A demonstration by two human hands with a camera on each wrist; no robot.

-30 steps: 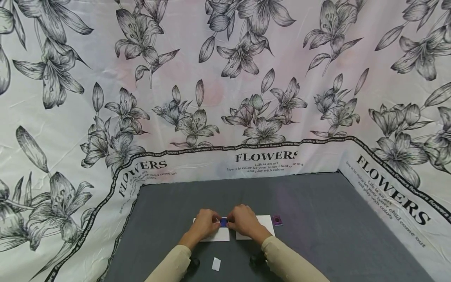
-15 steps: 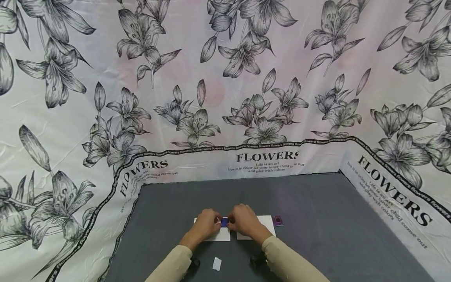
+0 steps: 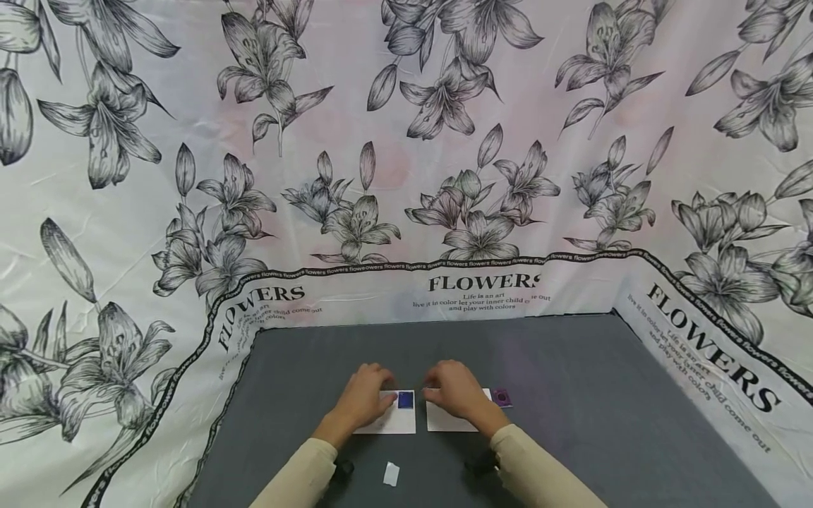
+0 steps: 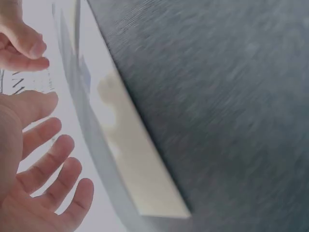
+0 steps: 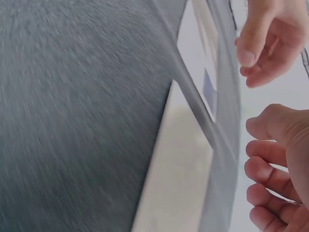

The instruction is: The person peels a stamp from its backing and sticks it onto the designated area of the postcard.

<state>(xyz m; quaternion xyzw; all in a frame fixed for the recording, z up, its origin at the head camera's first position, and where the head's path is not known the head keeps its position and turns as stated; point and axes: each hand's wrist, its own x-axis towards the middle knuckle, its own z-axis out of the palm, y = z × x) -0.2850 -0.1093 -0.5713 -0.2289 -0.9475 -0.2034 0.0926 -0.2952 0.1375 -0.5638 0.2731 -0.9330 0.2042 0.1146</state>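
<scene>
A small blue rectangle [image 3: 405, 400], like a stamp or sticker, lies at the upper right corner of the left white card [image 3: 396, 421]. My left hand [image 3: 365, 395] hovers over that card's left part, fingers relaxed and spread in the left wrist view, holding nothing. Above the right white card [image 3: 447, 421] is my right hand [image 3: 459, 390]. Its fingers are loosely bent with nothing between them, as the right wrist view [image 5: 280, 179] shows. Each hand partly hides the card beneath it in the head view.
A small purple square with a dark ring pattern [image 3: 502, 398] lies at the right card's upper right. Nearer the front is a white paper scrap [image 3: 391, 474]. The dark grey table [image 3: 571, 423] meets a white flower-printed cloth [image 3: 483, 289] behind and at the sides.
Both hands have let go of the blue rectangle and moved apart, the left hand leftward and the right hand rightward. The blue rectangle stays on the left card, now uncovered.
</scene>
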